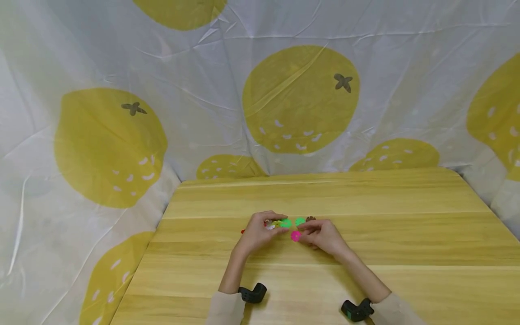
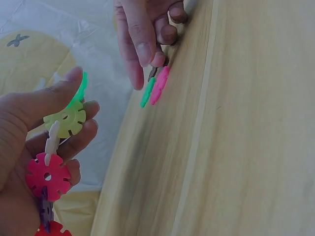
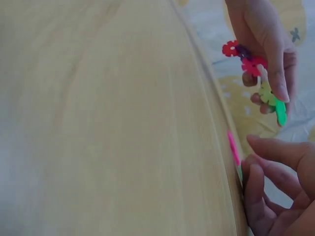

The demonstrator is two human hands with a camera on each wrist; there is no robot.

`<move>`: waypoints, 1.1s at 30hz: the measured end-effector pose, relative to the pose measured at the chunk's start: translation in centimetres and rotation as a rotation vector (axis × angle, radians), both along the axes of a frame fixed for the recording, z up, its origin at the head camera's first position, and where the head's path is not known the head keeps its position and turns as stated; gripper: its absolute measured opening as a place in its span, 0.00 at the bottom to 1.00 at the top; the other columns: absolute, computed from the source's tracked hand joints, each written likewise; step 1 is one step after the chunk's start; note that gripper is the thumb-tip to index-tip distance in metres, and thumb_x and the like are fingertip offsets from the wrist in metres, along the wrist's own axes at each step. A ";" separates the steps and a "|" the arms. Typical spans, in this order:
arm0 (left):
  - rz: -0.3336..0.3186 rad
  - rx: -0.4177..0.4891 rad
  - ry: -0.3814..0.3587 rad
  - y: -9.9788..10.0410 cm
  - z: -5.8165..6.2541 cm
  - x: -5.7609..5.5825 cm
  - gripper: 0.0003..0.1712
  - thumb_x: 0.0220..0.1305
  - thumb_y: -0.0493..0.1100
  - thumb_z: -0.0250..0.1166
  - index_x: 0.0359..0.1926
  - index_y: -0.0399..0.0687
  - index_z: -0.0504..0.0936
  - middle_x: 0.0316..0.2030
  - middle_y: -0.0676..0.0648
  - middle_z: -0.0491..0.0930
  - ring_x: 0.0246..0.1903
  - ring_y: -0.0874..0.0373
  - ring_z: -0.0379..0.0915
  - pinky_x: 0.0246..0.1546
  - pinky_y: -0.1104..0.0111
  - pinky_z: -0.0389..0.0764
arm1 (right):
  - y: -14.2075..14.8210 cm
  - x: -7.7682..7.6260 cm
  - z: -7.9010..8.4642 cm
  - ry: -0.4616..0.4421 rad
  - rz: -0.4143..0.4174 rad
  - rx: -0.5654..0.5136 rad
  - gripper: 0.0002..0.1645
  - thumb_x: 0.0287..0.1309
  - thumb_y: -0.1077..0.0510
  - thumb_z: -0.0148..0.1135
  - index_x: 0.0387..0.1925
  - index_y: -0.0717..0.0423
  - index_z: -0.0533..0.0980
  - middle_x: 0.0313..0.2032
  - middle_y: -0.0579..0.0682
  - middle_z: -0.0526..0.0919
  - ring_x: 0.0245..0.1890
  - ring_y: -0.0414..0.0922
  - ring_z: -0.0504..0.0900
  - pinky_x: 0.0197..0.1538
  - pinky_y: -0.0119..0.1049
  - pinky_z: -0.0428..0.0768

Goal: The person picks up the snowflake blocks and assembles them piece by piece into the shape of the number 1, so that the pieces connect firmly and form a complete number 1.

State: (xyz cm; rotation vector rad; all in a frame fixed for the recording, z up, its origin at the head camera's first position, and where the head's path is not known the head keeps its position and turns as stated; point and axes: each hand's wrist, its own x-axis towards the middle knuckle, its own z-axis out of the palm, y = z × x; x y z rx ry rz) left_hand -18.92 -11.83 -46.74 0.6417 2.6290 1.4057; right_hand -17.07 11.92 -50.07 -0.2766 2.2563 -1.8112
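Note:
My left hand (image 1: 257, 234) pinches one end of a chain of slotted flower-shaped plastic discs. In the left wrist view the chain runs from a green disc (image 2: 82, 88) at the thumb through a yellow disc (image 2: 74, 122), a white disc (image 2: 52, 140), a pinkish-red disc (image 2: 37, 178) and a purple disc (image 2: 44, 197) to a red disc (image 2: 53, 230). My right hand (image 1: 327, 237) is low over the table, thumb and forefinger apart with nothing between them. Its fingertips are right by a loose pink disc (image 1: 295, 236). A loose green disc (image 1: 300, 221) and a brown disc (image 1: 310, 219) lie just beyond.
The wood-grain table (image 1: 406, 234) spreads under both hands. A whitish cloth printed with yellow fruit (image 1: 300, 99) hangs behind it and along the sides. Each wrist wears a black camera, one on the left (image 1: 253, 293) and one on the right (image 1: 356, 310).

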 end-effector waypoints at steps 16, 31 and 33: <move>0.013 0.007 -0.006 -0.5 -0.4 0.3 0.15 0.62 0.43 0.76 0.50 0.46 0.90 0.51 0.47 0.89 0.56 0.50 0.83 0.59 0.54 0.82 | -1.5 -0.3 -0.9 0.132 -0.031 0.200 0.15 0.52 0.60 0.80 0.43 0.60 0.89 0.22 0.49 0.81 0.19 0.35 0.71 0.24 0.27 0.69; -0.032 0.003 0.043 -0.2 -0.1 0.2 0.12 0.62 0.41 0.76 0.48 0.49 0.90 0.45 0.51 0.90 0.51 0.53 0.84 0.56 0.61 0.83 | 0.4 0.2 0.3 0.072 0.027 0.057 0.11 0.63 0.68 0.69 0.44 0.70 0.77 0.32 0.59 0.87 0.28 0.47 0.88 0.32 0.35 0.87; -0.040 0.010 0.046 -0.2 -0.1 0.2 0.12 0.62 0.41 0.76 0.48 0.49 0.90 0.44 0.51 0.90 0.50 0.53 0.84 0.55 0.62 0.83 | 0.9 0.2 0.3 0.080 0.043 0.017 0.16 0.64 0.68 0.68 0.50 0.72 0.76 0.35 0.61 0.87 0.31 0.48 0.89 0.35 0.36 0.88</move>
